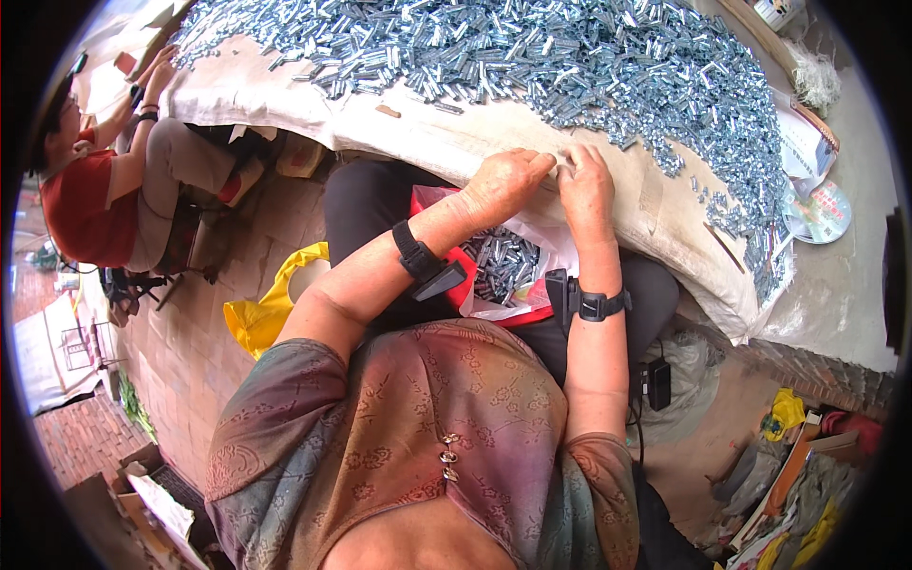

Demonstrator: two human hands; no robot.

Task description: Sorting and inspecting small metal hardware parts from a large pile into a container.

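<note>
My left hand (511,180) and my right hand (585,182) meet fingertip to fingertip above the front edge of the cloth-covered table. The left fingers are pinched together, and those of the right are bent inward close beside them. Whatever they hold is too small or too hidden to name. Just past them lies a wide heap of small shiny bluish metal pieces (456,47), some long and tube-like, others short. Below my forearms, a red container (528,316) with a white plastic liner rests in my lap, with many metal tube-like pieces (503,266) inside.
A yellow bag (256,313) lies left of my lap. At the far left, a seated person in a red top (90,214) reaches to the same table. A round disc (819,213) and papers lie at the table's right. Bags and cardboard (788,484) fill the lower right.
</note>
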